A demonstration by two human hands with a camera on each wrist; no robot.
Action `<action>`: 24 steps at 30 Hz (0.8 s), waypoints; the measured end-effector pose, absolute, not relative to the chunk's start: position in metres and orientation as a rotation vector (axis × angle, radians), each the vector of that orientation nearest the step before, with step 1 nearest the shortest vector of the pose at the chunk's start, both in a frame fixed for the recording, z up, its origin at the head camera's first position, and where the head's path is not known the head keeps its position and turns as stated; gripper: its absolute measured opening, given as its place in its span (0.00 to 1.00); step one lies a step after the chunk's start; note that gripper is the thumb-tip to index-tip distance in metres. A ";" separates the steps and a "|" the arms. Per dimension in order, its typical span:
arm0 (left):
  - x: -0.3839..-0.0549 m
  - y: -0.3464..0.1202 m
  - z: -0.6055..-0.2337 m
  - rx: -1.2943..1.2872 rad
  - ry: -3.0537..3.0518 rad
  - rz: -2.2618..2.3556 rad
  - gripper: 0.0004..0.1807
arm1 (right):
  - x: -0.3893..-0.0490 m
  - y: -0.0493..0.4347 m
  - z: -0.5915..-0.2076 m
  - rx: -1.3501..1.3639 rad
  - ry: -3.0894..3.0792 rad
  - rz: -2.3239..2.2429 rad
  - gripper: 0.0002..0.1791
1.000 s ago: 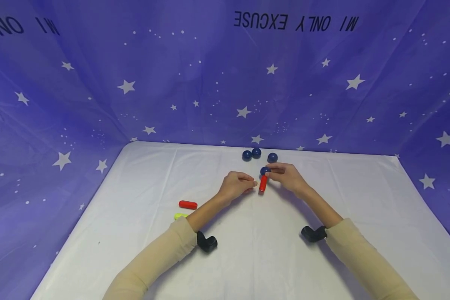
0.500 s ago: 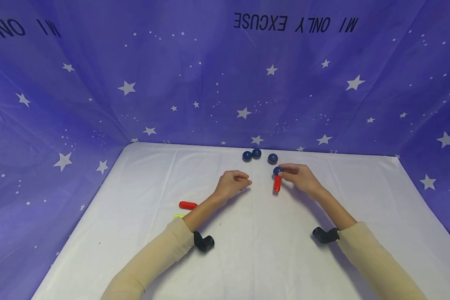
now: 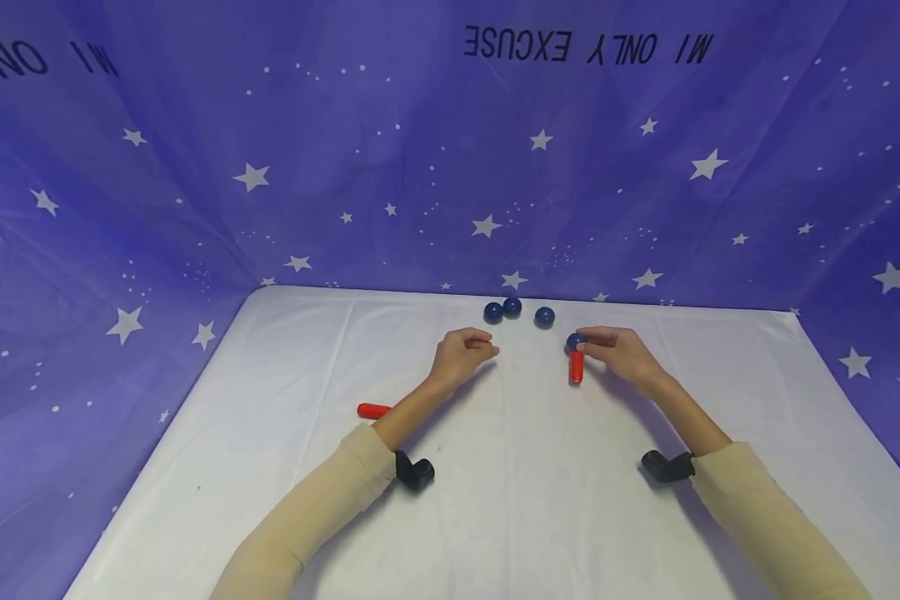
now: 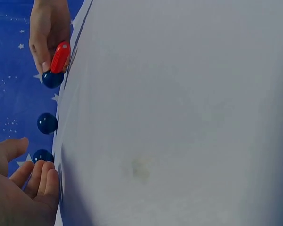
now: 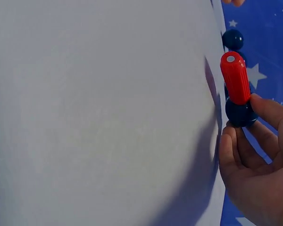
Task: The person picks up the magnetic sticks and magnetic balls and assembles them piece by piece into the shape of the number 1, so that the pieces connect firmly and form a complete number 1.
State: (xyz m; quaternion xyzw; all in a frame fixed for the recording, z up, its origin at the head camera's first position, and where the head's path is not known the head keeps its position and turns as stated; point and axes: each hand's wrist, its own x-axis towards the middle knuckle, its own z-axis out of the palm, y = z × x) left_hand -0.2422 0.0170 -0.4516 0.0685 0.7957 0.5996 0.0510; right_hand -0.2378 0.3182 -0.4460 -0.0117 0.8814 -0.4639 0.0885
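Note:
My right hand [image 3: 622,354] pinches a dark blue ball [image 3: 575,342] between thumb and fingers. A red ribbed rod [image 3: 576,367] is joined to that ball and points toward me; its pale round end tip shows in the right wrist view, where the ball [image 5: 240,113] sits at the fingertips. My left hand [image 3: 461,358] is held over the table with fingers loosely bent and the thumb apart, holding nothing. Beyond it lie three loose blue balls: two side by side, one ball [image 3: 493,312] and its neighbour [image 3: 512,307], and another ball [image 3: 544,317] farther right.
A second red rod [image 3: 373,411] lies on the white table [image 3: 285,467], partly covered by my left forearm. Black wrist mounts hang below both cuffs, the left mount [image 3: 416,473] and the right mount [image 3: 667,467]. A purple star-printed curtain [image 3: 420,167] borders the table's back and sides.
My right hand has moved right, carrying the blue ball and red rod away from my left hand. The left hand has shifted slightly left. The yellow rod has become hidden behind my left forearm.

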 end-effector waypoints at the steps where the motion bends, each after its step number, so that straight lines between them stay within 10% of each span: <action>1: -0.244 0.017 -0.452 0.204 2.430 1.830 0.16 | -0.238 0.319 -0.447 -0.027 2.619 -1.378 0.28; 24: -0.296 0.030 -0.458 0.083 2.617 1.828 0.23 | -0.240 0.324 -0.451 -0.029 2.607 -1.356 0.28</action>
